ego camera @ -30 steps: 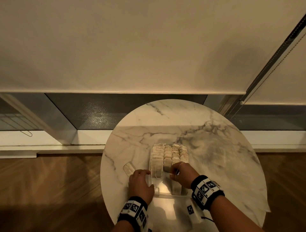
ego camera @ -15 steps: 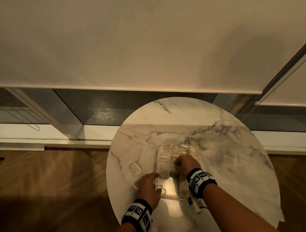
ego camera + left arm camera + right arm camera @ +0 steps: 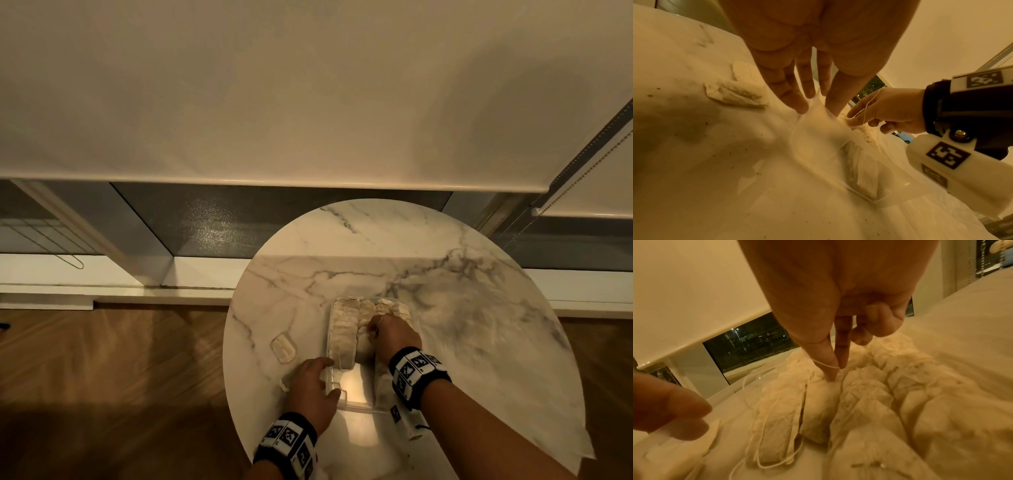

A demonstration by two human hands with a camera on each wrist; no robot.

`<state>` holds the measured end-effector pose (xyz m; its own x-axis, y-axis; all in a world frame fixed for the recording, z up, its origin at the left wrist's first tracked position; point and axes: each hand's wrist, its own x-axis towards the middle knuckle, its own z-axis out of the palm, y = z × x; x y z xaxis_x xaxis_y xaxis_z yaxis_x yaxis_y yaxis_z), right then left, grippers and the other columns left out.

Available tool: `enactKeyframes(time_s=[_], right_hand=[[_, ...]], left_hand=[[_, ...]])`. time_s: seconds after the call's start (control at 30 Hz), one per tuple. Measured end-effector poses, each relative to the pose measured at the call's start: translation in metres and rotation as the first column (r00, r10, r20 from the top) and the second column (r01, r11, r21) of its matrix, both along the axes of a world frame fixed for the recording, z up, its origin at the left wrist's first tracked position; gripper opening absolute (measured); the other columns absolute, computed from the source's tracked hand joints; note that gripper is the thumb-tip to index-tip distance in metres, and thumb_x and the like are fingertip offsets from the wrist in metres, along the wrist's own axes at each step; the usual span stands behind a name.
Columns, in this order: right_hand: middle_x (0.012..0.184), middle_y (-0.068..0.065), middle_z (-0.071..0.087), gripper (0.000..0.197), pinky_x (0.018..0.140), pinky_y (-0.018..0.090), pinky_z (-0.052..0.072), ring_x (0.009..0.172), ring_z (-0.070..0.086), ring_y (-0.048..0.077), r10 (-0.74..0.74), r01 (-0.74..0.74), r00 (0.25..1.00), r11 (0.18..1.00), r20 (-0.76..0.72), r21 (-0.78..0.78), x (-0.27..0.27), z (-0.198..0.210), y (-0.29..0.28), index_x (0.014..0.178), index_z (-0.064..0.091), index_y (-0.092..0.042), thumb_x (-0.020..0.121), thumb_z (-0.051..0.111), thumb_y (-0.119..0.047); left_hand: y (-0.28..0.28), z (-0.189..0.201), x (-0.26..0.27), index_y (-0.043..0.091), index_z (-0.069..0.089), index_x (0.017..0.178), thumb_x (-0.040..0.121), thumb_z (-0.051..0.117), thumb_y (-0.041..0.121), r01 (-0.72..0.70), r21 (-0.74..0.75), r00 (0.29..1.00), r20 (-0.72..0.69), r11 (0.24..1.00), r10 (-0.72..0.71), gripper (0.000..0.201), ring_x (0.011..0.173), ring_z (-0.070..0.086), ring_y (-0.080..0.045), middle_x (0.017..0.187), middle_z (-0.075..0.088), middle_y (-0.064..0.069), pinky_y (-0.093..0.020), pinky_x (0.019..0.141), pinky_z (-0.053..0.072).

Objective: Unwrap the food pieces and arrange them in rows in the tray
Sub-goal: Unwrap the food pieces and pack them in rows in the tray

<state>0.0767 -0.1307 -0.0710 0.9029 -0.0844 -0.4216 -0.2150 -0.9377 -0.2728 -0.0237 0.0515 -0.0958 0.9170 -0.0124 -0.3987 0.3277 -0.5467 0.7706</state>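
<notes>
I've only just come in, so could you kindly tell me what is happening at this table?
A person is packing small pale pouches with strings into a clear plastic tray on a round marble table. The left hand steadies the tray's near left corner, fingers laid against its wall. The right hand reaches into the rows of pouches, thumb and forefinger pinching the top of one, a string looped over the thumb. The tray's near end is unfilled, and one pouch lies on the table to its left.

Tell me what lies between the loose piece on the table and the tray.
Bare marble table, seen in the head view: nothing lies between the loose piece and the tray.
</notes>
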Motion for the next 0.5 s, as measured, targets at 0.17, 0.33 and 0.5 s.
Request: enactKeyframes(time_s=[0.17,0.33,0.5], right_hand=[[0.115,-0.009,0.065,0.029,0.087,0.034,0.053,0.107,0.061,0.016,-0.027,0.024,0.999,0.997,0.038,0.074,-0.012,0.005,-0.003,0.112,0.065,-0.036,0.087,0.054,-0.025],[0.112,-0.007,0.066,0.026,0.088,0.034,0.054,0.101,0.062,0.016,0.026,-0.031,0.997,0.996,0.067,0.083,-0.034,0.006,0.002,0.112,0.067,-0.037,0.089,0.056,-0.03],[0.124,0.005,0.06,0.028,0.097,0.034,0.049,0.112,0.058,0.022,0.195,-0.196,0.981,0.98,-0.016,-0.021,-0.053,0.002,0.013,0.117,0.067,-0.035,0.094,0.051,-0.037]], left_hand=[[0.001,0.002,-0.001,0.031,0.054,0.124,0.087,0.07,0.015,-0.003,-0.017,1.0,0.018,1.0,0.004,0.043,0.087,0.057,0.0,0.113,0.046,0.019,-0.003,0.07,0.043],[0.006,0.004,-0.006,0.036,0.051,0.12,0.09,0.067,0.016,-0.004,-0.044,0.999,0.037,0.999,0.005,0.04,0.091,0.058,-0.001,0.113,0.045,0.023,-0.005,0.073,0.046],[0.011,0.004,-0.008,0.038,0.052,0.114,0.089,0.067,0.016,0.007,-0.042,0.997,0.073,0.999,-0.004,0.036,0.091,0.06,-0.001,0.114,0.049,0.022,-0.007,0.076,0.047]])
